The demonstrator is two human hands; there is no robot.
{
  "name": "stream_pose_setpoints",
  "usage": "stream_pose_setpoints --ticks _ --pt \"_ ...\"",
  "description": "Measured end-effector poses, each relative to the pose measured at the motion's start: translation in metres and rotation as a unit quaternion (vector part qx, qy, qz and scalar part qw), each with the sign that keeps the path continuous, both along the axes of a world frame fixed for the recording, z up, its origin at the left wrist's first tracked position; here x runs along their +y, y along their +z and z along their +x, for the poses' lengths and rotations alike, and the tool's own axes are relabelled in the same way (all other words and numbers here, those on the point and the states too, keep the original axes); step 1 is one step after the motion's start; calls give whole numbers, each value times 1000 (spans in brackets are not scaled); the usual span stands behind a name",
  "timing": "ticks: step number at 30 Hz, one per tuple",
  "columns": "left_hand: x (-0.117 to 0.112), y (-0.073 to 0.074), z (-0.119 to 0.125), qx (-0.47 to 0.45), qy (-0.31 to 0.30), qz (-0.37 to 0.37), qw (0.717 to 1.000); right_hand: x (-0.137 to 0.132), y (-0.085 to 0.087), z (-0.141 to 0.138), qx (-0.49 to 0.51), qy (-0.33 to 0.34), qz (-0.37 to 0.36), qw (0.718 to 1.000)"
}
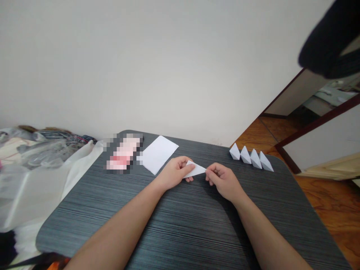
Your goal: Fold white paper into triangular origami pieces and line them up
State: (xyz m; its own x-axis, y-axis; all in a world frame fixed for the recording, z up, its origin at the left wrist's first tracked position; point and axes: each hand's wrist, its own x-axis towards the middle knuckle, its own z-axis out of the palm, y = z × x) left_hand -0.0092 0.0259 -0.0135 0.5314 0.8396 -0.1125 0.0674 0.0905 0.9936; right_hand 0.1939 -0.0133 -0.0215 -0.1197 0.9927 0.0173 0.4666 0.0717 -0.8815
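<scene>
Between my two hands is a small folded piece of white paper (196, 170), narrowing to a point on its right. My left hand (176, 173) is closed on its wide end, thumb lying on top and fingers underneath. At the pointed tip, my right hand (222, 179) pinches the paper between thumb and forefinger. Both hands are held over the middle of the dark table (174, 225). Left of them lies a stack of white paper sheets (159, 153). To the right stand several folded white paper shapes (251, 157) in a slanting row.
A blurred-out pinkish rectangular object (123, 152) lies at the table's back left. Plastic bags and cloth (42, 161) are heaped beyond the left edge. A pale wall (157, 67) rises behind, wooden floor (332, 202) shows at right, and a dark blurred shape (329, 41) hangs upper right.
</scene>
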Motion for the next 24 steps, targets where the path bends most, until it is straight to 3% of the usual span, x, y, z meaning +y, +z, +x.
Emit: stream_pose_setpoints --ticks 9,16,24 --pt "0 0 -1 10 -25 14 1000 1 0 -2 49 9 -31 998" --pt "0 -2 -1 8 -29 19 999 0 3 -2 19 25 -31 999" --pt "0 -5 0 -13 5 18 1000 -1 -1 -2 34 29 -28 999"
